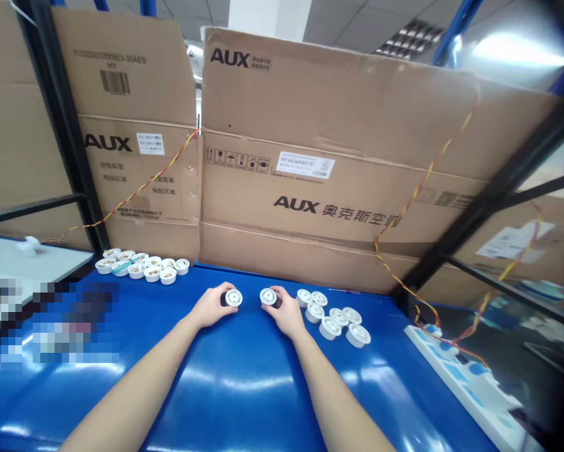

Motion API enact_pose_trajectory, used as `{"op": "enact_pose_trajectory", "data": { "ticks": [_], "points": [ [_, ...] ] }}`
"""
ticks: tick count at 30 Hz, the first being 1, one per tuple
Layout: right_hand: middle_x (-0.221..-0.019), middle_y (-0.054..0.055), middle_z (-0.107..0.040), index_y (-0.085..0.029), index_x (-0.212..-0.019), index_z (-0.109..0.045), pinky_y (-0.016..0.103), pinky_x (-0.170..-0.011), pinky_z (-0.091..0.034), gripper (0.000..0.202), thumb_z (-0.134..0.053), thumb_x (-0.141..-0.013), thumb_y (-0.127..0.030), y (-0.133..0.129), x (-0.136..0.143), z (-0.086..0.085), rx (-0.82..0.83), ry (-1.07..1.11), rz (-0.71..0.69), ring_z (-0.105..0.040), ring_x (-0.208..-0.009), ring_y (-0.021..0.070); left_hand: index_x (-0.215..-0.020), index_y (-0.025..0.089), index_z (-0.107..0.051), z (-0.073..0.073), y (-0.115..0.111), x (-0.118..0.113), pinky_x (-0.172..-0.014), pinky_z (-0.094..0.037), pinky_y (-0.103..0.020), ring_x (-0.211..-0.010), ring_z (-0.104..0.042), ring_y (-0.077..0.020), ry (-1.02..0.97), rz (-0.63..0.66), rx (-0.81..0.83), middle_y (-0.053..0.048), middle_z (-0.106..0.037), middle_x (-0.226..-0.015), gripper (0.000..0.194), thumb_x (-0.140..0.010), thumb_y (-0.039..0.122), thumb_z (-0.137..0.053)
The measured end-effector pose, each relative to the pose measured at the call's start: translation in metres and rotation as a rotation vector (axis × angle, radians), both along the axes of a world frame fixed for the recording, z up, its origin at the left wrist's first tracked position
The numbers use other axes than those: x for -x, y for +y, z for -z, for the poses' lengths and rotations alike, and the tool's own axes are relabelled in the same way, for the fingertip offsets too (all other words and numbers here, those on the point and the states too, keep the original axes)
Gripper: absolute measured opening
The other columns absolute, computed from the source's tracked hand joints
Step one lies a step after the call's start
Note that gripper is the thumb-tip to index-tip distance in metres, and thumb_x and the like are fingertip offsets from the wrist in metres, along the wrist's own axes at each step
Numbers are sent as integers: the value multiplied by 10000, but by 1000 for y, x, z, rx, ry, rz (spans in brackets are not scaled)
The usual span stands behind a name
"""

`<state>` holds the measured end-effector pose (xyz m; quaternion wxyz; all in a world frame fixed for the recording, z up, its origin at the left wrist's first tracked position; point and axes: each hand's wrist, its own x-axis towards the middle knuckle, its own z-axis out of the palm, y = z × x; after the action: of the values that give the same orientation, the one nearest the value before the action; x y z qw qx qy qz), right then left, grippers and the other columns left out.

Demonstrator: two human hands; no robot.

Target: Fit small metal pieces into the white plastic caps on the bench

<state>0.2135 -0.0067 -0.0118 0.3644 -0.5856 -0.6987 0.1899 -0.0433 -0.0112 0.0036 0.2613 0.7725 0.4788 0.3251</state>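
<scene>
Near the middle of the blue tabletop (230,376), my left hand (212,306) grips a round white plastic piece (233,297) with a dark side and a small hole at its centre. A matching round white piece (267,296) is held in my right hand (286,312), with a gap between the two pieces. Thumb and fingers close around the sides of each. Just right of my right hand stand several similar round white pieces (330,328) in a loose cluster. Far to the left, rows of small white round cups (152,273) hold bits I cannot make out.
Large cardboard sheets (282,188) stand along the table's back edge, with black metal posts (65,125) at both sides. A twisted red-yellow wire (407,207) hangs at right, above a white power strip (465,376). A pale side table (51,263) is at left.
</scene>
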Motion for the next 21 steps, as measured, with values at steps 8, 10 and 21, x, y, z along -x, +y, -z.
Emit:
{"op": "enact_pose_trajectory", "data": {
  "ticks": [8, 10, 21],
  "points": [
    [-1084, 50, -705, -249, -1101, -654, 366, -887, -481, 398, -739, -735, -379, -7, 6, -4, -26, -152, -68, -630, -1002, 243, -1149, 249, -648, 6, -2, -4, -1035, -435, -396, -1164, -581, -274, 91, 15, -113, -52, -667, -1229, 416, -764, 397, -696],
    [-1068, 51, -703, -244, -1094, -655, 367, -891, -472, 389, -735, -742, -389, -8, 7, -5, -25, -172, -76, -618, -1005, 243, -1174, 254, -642, 8, -2, -4, -1040, -430, -404, -1169, -576, -277, 113, 18, -135, -50, -662, -1243, 420, -786, 410, -676],
    [-1075, 52, -678, -221, -1073, -631, 374, -940, -436, 331, -705, -754, -273, -11, 14, -8, -81, -171, -82, -569, -1040, 239, -1215, 232, -606, 12, -1, -6, -1011, -444, -403, -1136, -584, -270, 160, 0, -126, -66, -658, -1227, 431, -827, 418, -634]
  ]
}}
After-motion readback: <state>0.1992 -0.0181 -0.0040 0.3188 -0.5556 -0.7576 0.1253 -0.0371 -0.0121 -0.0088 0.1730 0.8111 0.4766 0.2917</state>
